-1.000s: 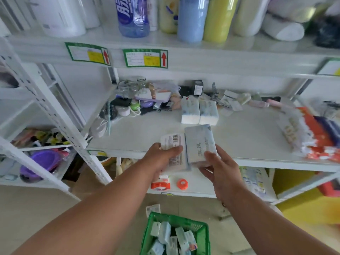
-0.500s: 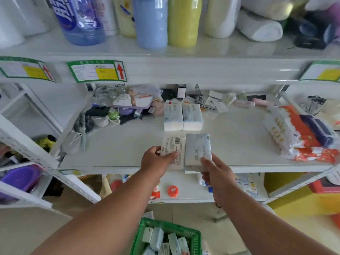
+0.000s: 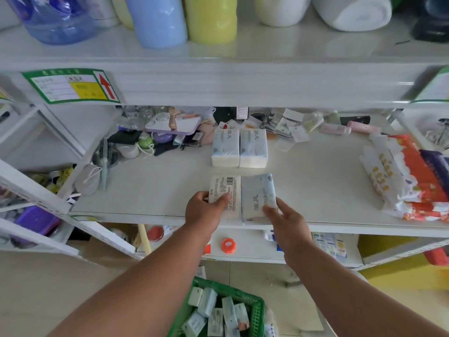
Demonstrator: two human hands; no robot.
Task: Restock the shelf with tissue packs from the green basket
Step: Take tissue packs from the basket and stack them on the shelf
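Two tissue packs lie side by side at the front of the white shelf (image 3: 315, 188). My left hand (image 3: 204, 212) grips the barcode-side pack (image 3: 227, 188), thumb on top. The fingers of my right hand (image 3: 286, 220) rest on the near end of the blue-grey pack (image 3: 258, 193). Behind them two more tissue packs (image 3: 239, 148) stand together on the same shelf. The green basket (image 3: 255, 310) sits on the floor below my arms and holds several packs.
Small goods clutter the shelf's back left (image 3: 155, 132), with a hairbrush (image 3: 105, 154). Red and white wrapped packs (image 3: 413, 176) lie at the right. Bottles (image 3: 209, 18) stand on the upper shelf. An orange cap (image 3: 228, 245) lies on the lower shelf.
Both hands carried the two packs forward and set them down on the shelf's front. My view has moved closer to the shelf.
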